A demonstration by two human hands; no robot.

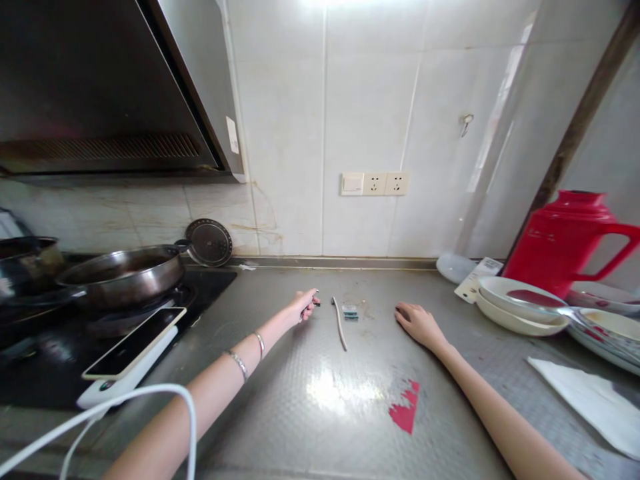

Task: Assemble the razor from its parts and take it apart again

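Observation:
My left hand [304, 305] reaches out over the steel counter [320, 400] with its fingers pinched round a small dark object that I cannot make out. Just to its right lies a thin pale stick [340, 323], and beyond that a small dark packet [350, 312]. My right hand [417, 323] rests palm down on the counter to the right of the packet, fingers curled loosely, holding nothing. Two bracelets circle my left wrist.
A frying pan [123, 273] sits on the black hob at left, with a phone [134, 341] on a white power bank and cable beside it. Plates and bowls [520, 303] and a red thermos jug [565, 241] stand at right. A red patch [406, 408] marks the counter.

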